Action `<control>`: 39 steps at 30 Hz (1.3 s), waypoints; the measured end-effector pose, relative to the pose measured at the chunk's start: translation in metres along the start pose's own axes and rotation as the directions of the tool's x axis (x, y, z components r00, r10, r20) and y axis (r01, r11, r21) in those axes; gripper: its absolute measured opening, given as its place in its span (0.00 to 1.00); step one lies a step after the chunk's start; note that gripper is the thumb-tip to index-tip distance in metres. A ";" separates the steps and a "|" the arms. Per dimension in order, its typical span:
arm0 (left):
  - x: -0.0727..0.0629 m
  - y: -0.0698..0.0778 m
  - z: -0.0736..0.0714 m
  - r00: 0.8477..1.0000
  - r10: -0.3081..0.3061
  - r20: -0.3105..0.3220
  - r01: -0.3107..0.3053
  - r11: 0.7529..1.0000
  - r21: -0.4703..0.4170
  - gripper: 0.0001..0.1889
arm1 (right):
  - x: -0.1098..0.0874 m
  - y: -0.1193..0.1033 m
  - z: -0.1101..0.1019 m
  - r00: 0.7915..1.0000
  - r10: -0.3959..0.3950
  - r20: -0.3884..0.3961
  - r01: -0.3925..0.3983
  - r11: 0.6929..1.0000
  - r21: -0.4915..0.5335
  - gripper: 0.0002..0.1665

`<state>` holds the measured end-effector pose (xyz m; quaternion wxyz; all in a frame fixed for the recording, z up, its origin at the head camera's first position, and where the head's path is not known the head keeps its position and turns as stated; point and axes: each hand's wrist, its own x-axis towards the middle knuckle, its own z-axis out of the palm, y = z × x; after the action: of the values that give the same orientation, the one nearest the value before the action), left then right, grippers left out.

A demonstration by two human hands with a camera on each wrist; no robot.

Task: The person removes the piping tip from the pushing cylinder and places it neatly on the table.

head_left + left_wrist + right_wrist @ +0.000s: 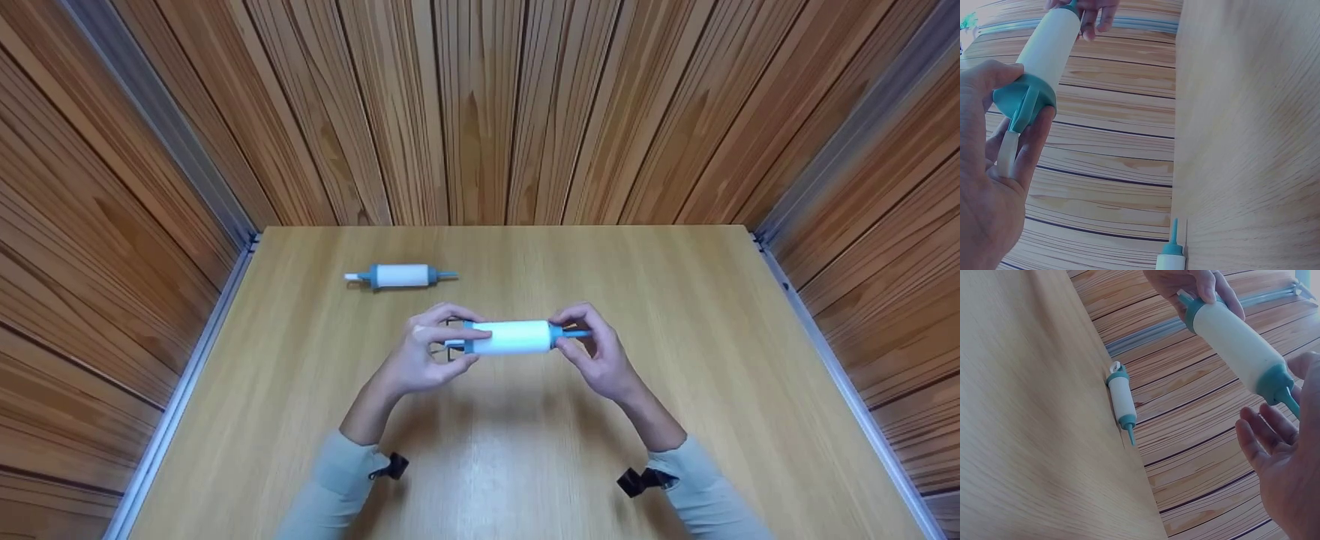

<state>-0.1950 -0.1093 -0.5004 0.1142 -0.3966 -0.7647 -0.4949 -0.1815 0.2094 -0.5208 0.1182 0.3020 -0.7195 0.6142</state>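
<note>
Held level over the table is a white tube [514, 337] with teal end caps and a thin teal nozzle [1288, 400] on its right end. My left hand [435, 349] grips the left cap [1026, 97] between thumb and fingers; one finger lies along the white body. A teal bracket with a white tip [1008, 154] sticks out of that cap towards the palm. At the nozzle end, my right hand [600, 356] pinches the other cap with thumb and index finger, the remaining fingers loosely bent. A second, similar tube [403, 275] lies on the table behind the left hand, nozzle pointing right.
The light wooden table [300, 450] is bordered by metal rails [202, 341] on both sides. Wood-plank walls [480, 112] rise at the back, left and right. Small black devices [637, 481] sit on both sleeved wrists.
</note>
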 end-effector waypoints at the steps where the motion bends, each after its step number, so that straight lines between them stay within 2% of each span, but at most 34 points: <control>1: 0.000 0.000 0.000 1.000 0.003 0.000 -0.003 1.000 0.001 0.16 | 0.000 0.000 0.000 1.000 -0.009 -0.001 0.009 1.000 -0.001 0.16; 13: -0.001 0.001 0.000 1.000 -0.017 0.004 0.017 1.000 0.011 0.16 | 0.000 -0.001 0.000 1.000 -0.005 0.019 0.004 1.000 0.020 0.14; 19: -0.001 0.001 -0.001 1.000 -0.005 0.003 0.005 1.000 0.023 0.16 | -0.001 0.000 0.000 1.000 -0.001 0.022 0.000 0.999 0.033 0.14; 29: -0.001 0.001 0.000 1.000 -0.002 -0.001 0.002 1.000 0.014 0.16 | 0.000 0.001 0.000 0.997 -0.068 0.038 0.065 0.995 0.073 0.16; 32: -0.001 0.001 -0.001 1.000 -0.011 0.002 0.011 1.000 0.007 0.16 | 0.000 0.000 -0.001 0.998 -0.046 0.041 0.044 0.997 0.062 0.17; 39: -0.001 0.002 -0.001 1.000 -0.028 0.011 0.028 1.000 0.010 0.17 | -0.001 -0.002 -0.001 0.998 0.055 0.013 -0.055 0.998 -0.032 0.15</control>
<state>-0.1937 -0.1106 -0.4992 0.1051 -0.3882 -0.7730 -0.4906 -0.1799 0.2105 -0.5193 0.1012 0.2844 -0.7380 0.6036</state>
